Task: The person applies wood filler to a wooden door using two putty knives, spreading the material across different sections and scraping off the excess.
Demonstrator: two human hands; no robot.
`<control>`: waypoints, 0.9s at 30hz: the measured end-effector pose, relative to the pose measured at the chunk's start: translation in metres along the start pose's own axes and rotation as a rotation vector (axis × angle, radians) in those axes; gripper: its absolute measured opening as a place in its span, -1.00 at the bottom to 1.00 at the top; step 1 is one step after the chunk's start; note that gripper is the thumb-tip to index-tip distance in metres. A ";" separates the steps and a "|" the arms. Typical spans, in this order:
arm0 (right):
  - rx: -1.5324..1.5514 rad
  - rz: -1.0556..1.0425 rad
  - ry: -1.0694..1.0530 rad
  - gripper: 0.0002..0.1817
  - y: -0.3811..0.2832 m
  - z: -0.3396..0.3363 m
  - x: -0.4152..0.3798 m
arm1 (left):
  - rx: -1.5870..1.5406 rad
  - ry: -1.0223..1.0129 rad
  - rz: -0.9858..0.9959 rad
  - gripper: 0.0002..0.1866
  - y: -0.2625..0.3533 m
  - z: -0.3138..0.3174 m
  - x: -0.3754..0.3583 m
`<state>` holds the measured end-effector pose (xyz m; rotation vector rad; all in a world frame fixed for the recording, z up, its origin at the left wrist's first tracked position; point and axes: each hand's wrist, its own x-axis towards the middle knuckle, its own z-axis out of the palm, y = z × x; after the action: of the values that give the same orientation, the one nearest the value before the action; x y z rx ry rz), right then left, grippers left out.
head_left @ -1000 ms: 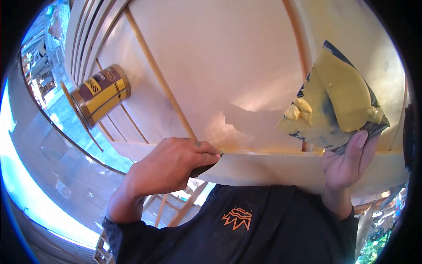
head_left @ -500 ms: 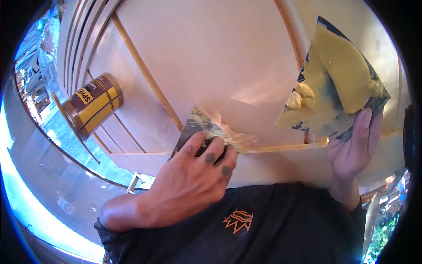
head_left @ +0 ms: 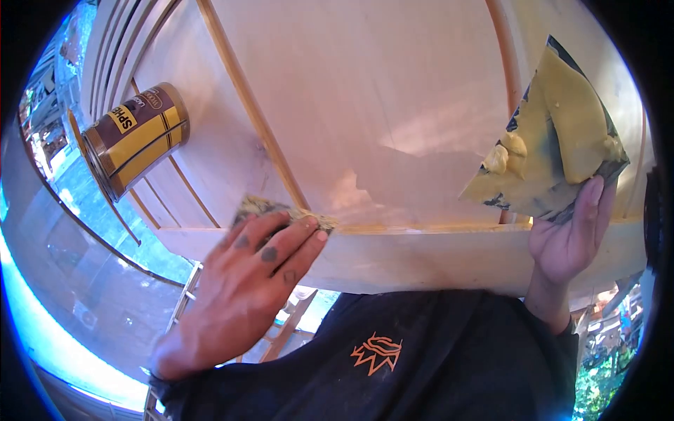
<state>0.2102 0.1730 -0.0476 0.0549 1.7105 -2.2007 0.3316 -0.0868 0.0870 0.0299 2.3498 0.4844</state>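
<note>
My left hand (head_left: 242, 284) is closed on a putty-smeared scraper (head_left: 261, 206), its blade against the pale panel (head_left: 365, 91) near the lower edge, by the foot of a wooden strip. At the right, my right hand (head_left: 570, 235) grips the lower corner of a wide, dark plate (head_left: 525, 184). Thick yellowish putty (head_left: 577, 126) covers much of the plate, with a small lump towards its left corner. The left thumb is hidden behind the hand.
An open-ended brown and yellow tin (head_left: 144, 137) lies tilted at the left on the panel, a thin stick beside its rim. Brown wooden strips (head_left: 256, 112) cross the panel. A ladder-like frame (head_left: 184, 298) shows below at the left.
My left hand and its scraper have moved left and slightly down along the panel edge. The plate in my right hand appears a little further right, and the tin further up and left.
</note>
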 end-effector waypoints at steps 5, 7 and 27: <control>0.332 0.007 -0.126 -0.53 0.005 -0.008 0.002 | -0.098 0.072 -0.165 -0.39 0.012 0.037 -0.018; 0.316 0.050 -0.102 -0.52 0.004 -0.011 0.001 | -0.060 0.096 -0.171 -0.33 0.007 0.049 -0.025; -1.225 -0.622 -0.148 -0.46 0.001 -0.047 0.000 | -0.456 -0.322 -0.011 -0.50 -0.038 0.010 0.016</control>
<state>0.2019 0.2171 -0.0612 -0.9992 2.8863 -0.9946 0.3303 -0.1160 0.0565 -0.1103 1.8828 0.9262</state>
